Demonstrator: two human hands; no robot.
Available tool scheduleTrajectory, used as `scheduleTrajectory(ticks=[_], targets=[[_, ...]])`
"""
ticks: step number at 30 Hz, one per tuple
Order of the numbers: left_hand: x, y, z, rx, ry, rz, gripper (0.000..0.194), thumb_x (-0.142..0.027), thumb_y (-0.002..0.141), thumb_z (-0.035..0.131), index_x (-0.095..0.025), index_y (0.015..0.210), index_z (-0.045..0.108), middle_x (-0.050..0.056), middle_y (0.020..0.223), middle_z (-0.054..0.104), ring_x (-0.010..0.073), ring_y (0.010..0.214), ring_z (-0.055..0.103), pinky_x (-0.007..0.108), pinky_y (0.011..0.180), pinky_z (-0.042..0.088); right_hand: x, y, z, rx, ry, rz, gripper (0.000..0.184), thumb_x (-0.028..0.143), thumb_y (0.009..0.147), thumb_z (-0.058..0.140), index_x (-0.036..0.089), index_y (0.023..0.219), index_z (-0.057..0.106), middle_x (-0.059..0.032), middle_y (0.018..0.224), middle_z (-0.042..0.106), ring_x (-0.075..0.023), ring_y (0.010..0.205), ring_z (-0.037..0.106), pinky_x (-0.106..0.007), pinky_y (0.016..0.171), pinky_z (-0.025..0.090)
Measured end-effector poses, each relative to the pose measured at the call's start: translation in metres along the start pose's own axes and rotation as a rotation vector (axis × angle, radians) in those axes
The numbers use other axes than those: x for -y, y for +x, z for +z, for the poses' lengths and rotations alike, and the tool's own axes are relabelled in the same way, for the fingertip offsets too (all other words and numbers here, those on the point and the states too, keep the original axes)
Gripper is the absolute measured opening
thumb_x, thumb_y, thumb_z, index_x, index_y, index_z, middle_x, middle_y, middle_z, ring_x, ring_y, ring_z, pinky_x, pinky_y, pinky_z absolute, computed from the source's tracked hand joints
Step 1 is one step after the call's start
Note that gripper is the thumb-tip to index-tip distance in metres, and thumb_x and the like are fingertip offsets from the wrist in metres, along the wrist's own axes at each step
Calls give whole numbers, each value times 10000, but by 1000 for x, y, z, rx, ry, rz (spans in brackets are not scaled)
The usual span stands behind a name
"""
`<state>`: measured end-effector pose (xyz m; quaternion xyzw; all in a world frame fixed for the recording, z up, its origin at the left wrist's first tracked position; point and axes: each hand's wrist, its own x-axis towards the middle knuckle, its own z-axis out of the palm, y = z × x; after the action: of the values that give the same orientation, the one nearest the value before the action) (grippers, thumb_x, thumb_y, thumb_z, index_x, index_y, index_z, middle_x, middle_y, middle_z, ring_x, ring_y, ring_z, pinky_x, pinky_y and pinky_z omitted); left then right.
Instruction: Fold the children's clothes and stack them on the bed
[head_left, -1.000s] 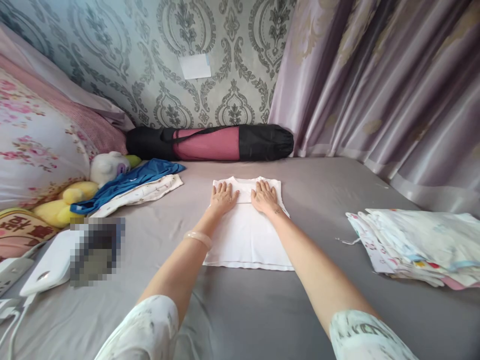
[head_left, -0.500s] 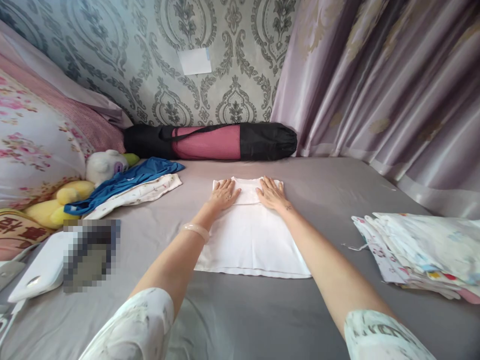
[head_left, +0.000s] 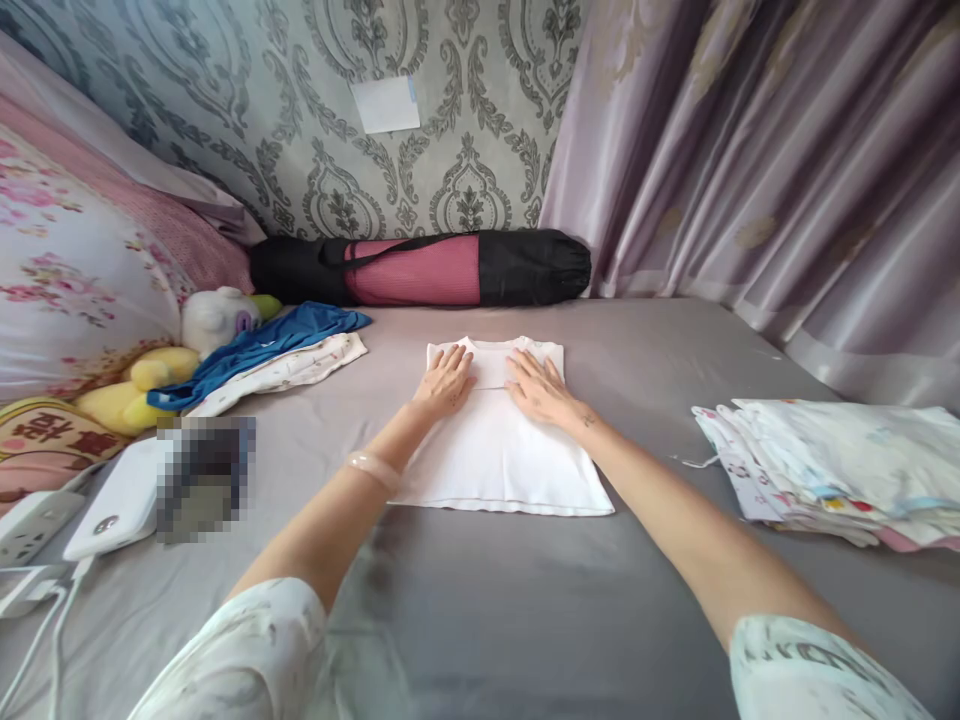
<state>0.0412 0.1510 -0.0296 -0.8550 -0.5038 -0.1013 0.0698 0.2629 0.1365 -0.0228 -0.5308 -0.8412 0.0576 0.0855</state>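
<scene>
Left hand (head_left: pixel 445 382) and right hand (head_left: pixel 541 388) press flat on the white shirt (head_left: pixel 510 450) — fingers extended, grasping nothing.

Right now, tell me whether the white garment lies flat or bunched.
Flat: the white garment lies smooth, edges laid out, beneath the left hand and right hand.

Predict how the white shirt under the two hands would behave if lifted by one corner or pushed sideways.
The white shirt would probably droop, since its hem ripples softly. It looks light for its spread, lying thin and flat on the gray sheet. Pushed from one edge, it may bunch into wrinkles rather than slide whole, as the cloth shows faint creases.
</scene>
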Motion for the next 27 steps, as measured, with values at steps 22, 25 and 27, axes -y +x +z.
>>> scheduleTrajectory(ticks=[22,25,27], targets=[[16,-118,-22,277,-105,-49,658,-526,994,151,-165,1539,229,86,1604,199,198,1490,136,427,1200,139,3,-104,4,104,-25,20,656,452,989,174,90,1532,249,-106,1608,182,-212,1484,129,-422,1209,85],[17,-132,-26,276,-87,-63,653,-529,992,180,-172,1535,243,91,1598,222,213,1485,161,433,1192,166,-1,-120,-1,113,-18,14,647,452,990,181,114,1538,237,-100,1609,173,-214,1484,130,-432,1208,101],[18,-141,-29,262,-77,-64,637,-524,992,201,-183,1524,273,92,1592,252,227,1482,181,453,1186,180,-2,-132,-6,124,-12,5,633,443,990,197,132,1540,241,-93,1607,186,-218,1482,140,-437,1208,117]])
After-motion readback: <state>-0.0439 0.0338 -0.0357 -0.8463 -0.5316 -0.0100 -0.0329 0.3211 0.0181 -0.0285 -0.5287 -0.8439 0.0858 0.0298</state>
